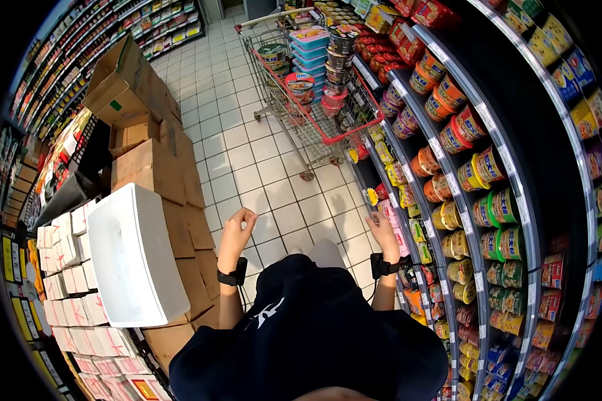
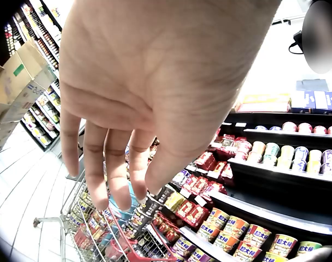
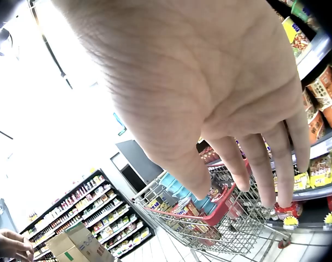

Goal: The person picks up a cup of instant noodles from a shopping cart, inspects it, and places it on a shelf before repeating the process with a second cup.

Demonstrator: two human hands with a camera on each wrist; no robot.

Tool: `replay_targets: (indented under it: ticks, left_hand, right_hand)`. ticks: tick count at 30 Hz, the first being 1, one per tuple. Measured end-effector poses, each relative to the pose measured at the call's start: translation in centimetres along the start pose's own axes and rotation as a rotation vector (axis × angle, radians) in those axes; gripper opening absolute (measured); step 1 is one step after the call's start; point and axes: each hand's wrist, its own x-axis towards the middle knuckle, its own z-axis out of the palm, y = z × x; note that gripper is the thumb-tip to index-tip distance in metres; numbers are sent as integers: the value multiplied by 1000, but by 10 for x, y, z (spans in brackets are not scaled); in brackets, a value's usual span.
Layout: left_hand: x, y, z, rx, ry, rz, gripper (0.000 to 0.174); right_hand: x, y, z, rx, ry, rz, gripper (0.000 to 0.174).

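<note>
My left hand (image 1: 239, 230) hangs in the air over the tiled aisle, fingers loosely bent and holding nothing. On the other side my right hand (image 1: 382, 234) is held out near the noodle shelves, also without anything in it. Both palms show in the wrist views, the left fingers (image 2: 118, 174) and right fingers (image 3: 260, 164) relaxed. Ahead stands a metal shopping cart (image 1: 371, 130) with a red rim. Inside it are stacked blue-and-pink packs (image 1: 309, 40), dark noodle cups (image 1: 341, 50) and a red-lidded noodle tub (image 1: 299, 83).
Shelves of instant noodle bowls (image 1: 475, 170) line the right side. On the left, a white foam box lid (image 1: 137, 254) lies over white wrapped packages (image 1: 73, 311), beside brown cartons (image 1: 157, 164). Pale floor tiles (image 1: 264, 200) run between them up to the cart.
</note>
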Motion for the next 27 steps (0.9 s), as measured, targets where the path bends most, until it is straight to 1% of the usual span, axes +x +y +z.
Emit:
replay_targets:
  ticks: [1,3,6,8,11,13,17,19,22,27]
  left_hand:
    - [1,-3,0,-2,7,-10,19]
    - [4,-7,2,-22,5,-73,19]
    - [12,-18,9,-19,22,-53,17]
    - [21,-24,12,-35,43,-46,17]
    - [42,-33,12,-18,51,-58,16]
    - [62,-38,10,27,33,-110,16]
    - [105,-43,7,6,89,-123,18]
    - [131,-39,5,17,97,-114,19]
    - [169,-24,2,37,105,-114,19]
    - [235,-20,7,42,67,-111,19]
  right_hand:
    - [6,0,2,-20,1,-21,44]
    - [19,-3,4,-46,-19,3,45]
    - [42,-10,9,-66,-48,14,46]
    - [62,-11,17,-63,-80,-2,47]
    - [90,-27,26,-65,-85,-46,46]
    - [117,-34,28,-64,-97,-66,45]
    - [166,-64,32,-77,-146,-84,45]
    - [194,-81,34,-67,-95,-110,45]
    - [234,-95,36,-64,-119,-137,45]
    - [300,-109,37,-17,-116,-128,43]
